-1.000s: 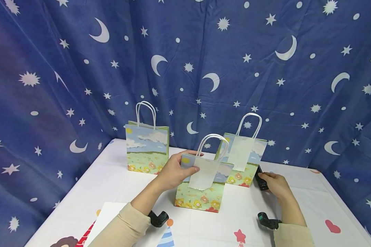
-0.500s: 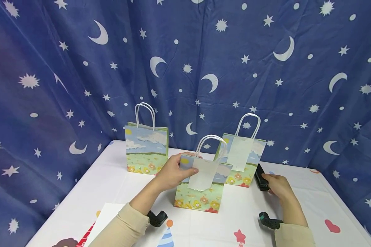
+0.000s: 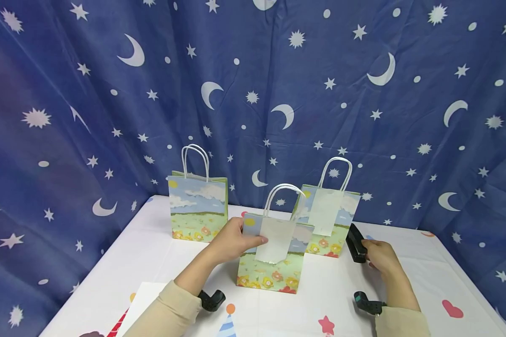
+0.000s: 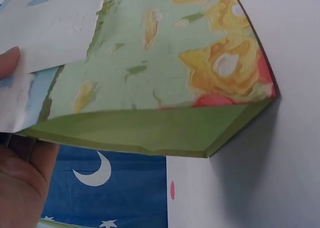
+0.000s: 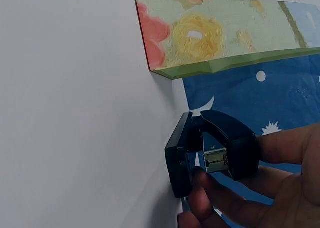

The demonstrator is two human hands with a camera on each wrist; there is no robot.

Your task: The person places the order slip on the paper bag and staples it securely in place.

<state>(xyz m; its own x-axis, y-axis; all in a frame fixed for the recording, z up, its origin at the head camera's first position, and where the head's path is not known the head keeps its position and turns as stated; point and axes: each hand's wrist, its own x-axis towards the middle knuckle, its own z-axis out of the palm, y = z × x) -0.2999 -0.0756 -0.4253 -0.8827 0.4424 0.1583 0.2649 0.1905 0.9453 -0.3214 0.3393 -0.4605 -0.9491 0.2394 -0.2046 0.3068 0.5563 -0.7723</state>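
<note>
My left hand (image 3: 232,241) grips the upper left side of a paper gift bag (image 3: 270,277) painted with sky and flowers. Its thumb lies on the front by a white paper slip (image 3: 274,239) that hangs below the white handles; the other fingers are hidden behind. The bag stands upright on the table. To the right, my right hand (image 3: 381,255) holds a black stapler (image 3: 356,243). In the right wrist view the stapler (image 5: 232,143) is spread apart, its metal end showing, the fingers curled about it beside another bag's bottom corner.
A second flowered bag (image 3: 335,243) with a white slip (image 3: 326,211) stands behind at right. Another bag (image 3: 198,220) without a visible slip stands back left. White paper (image 3: 140,304) lies by the left forearm. A starry blue curtain (image 3: 253,117) hangs behind the table (image 3: 405,238).
My left fingertips, earlier visible above the bag's top edge, are now out of sight behind it. The right hand's hold has shifted slightly and more of the stapler shows. The head view tilts a little.
</note>
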